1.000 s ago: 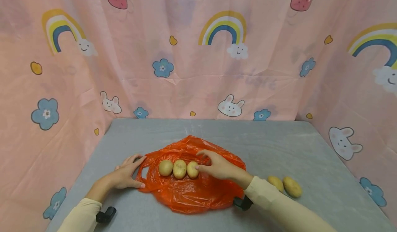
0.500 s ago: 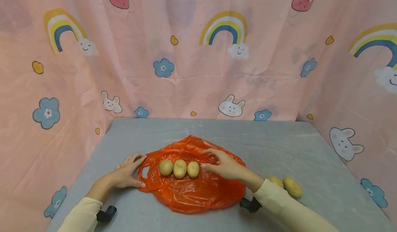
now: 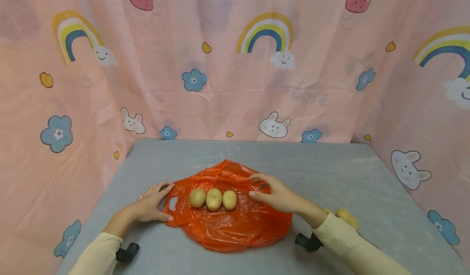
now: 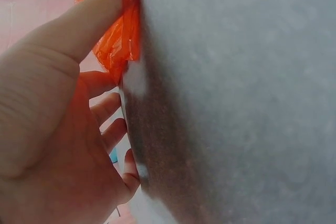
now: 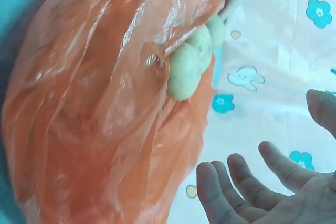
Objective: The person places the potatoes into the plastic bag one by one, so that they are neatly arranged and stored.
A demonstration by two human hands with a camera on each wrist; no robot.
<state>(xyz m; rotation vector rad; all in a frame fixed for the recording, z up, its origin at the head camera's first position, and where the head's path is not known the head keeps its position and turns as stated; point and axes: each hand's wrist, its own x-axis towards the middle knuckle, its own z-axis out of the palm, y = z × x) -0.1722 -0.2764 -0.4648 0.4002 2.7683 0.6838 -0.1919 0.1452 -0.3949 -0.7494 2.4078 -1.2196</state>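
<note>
An orange-red plastic bag (image 3: pixel 235 234) lies flat on the table. Three potatoes sit side by side on it: a left one (image 3: pixel 197 198), a middle one (image 3: pixel 213 200) and a right one (image 3: pixel 229 200). At the bag's left edge, by a handle hole, my left hand (image 3: pixel 152 205) rests with fingers spread, thumb and fingertips touching the plastic (image 4: pixel 113 45). My right hand (image 3: pixel 275 195) hovers over the bag's right part, apart from the potatoes. Its fingers are parted around nothing, as the right wrist view of the hand (image 5: pixel 273 192) also shows.
More potatoes (image 3: pixel 346 218) lie on the grey table (image 3: pixel 330 173) at the right, partly hidden behind my right sleeve (image 3: pixel 341 238). A pink patterned curtain (image 3: pixel 227 103) encloses the back and sides.
My right hand has let go of the right potato and drawn back to the right, its sleeve covering more of the potatoes there. The left hand stays at the bag's edge.
</note>
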